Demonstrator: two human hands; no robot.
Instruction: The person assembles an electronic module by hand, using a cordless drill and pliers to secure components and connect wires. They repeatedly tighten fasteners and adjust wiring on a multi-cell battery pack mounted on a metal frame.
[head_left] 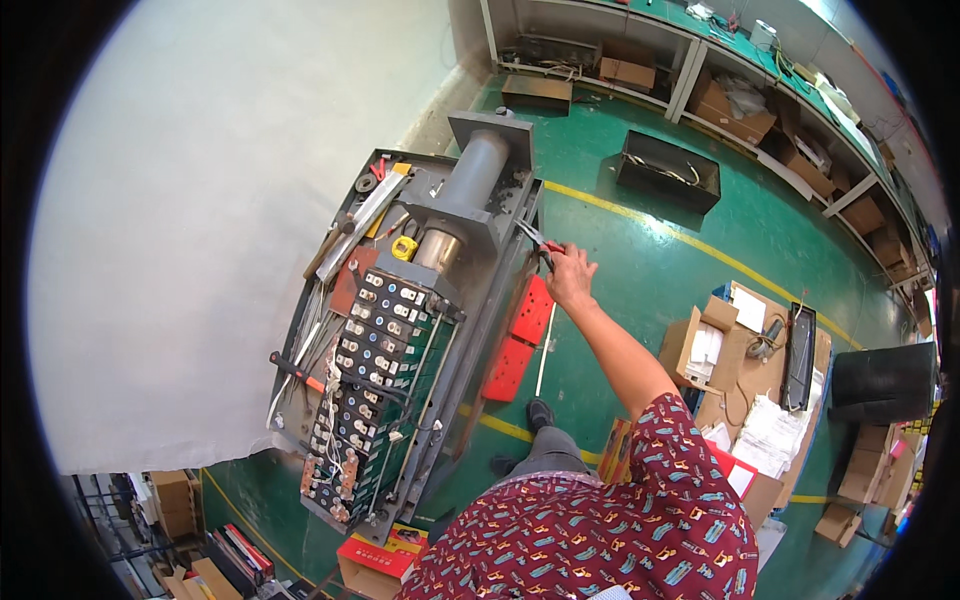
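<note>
Clasping pliers (550,246), right grip (571,275) closed

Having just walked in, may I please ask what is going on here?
A person's right hand grips a pliers-like tool, its tip close to the side of a grey metal frame. The left hand is out of view. A block of dark cells with metal terminals sits at the frame, near a yellow tape measure.

Pliers (541,242), red and black handles, pale metal nose. Gripped in the right hand (571,274), slanted, nose pointing far-left toward the near-right flank of a long grey metal frame (485,288), beside its thick cross plate. Contact with frame: can't tell.
</note>
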